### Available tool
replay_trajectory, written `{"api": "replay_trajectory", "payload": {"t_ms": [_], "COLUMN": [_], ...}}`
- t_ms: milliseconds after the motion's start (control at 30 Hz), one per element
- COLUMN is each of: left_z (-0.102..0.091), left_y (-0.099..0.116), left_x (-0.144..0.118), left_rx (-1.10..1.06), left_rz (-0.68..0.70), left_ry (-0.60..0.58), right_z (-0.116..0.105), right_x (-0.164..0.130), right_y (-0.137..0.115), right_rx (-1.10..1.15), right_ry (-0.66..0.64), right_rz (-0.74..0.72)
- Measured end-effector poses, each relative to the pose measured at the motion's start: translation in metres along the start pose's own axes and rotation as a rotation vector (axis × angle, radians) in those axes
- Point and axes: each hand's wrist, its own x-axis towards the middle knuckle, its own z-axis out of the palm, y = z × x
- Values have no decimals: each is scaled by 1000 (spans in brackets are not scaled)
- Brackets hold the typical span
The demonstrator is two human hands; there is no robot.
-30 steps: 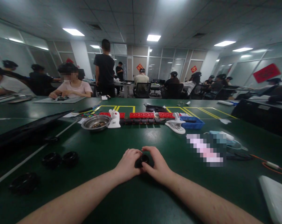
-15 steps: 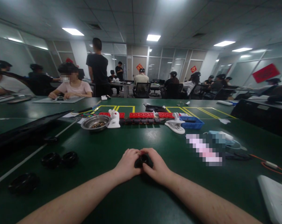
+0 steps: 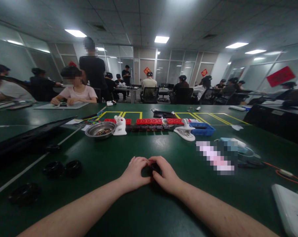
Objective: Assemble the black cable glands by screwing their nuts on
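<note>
Over the near middle of the green table, my right hand is curled around a small black round part. Its thumb and forefinger are on either side; most of the part is hidden, so I cannot tell its exact kind. My left hand sits right beside it, thumb and fingers bent apart in a C with bare table showing between them. The left fingertips are at the right hand's, close to the part. To the left lie several thick, shiny black rings, including one nearer ring and a farther one.
Ahead stand a metal bowl of small pieces, white clamps, a row of red blocks and a blue tray. A white board lies at the right edge. Across the table sits a person in pink.
The black part has shifted slightly right, from between both hands into my right hand. A gap has opened inside my left hand. A standing person in the background has moved left.
</note>
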Motion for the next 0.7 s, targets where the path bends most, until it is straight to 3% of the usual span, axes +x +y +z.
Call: {"api": "replay_trajectory", "payload": {"t_ms": [267, 467, 700], "left_z": [1, -1, -2], "left_y": [-3, 1, 4], "left_x": [3, 1, 0], "left_rx": [-4, 22, 35], "left_rz": [21, 23, -7], "left_ry": [-8, 5, -5], "right_z": [3, 5, 7], "right_x": [2, 3, 3], "right_y": [-2, 2, 0], "right_rx": [48, -59, -11], "right_ry": [-11, 97, 73], "right_rz": [-18, 76, 59]}}
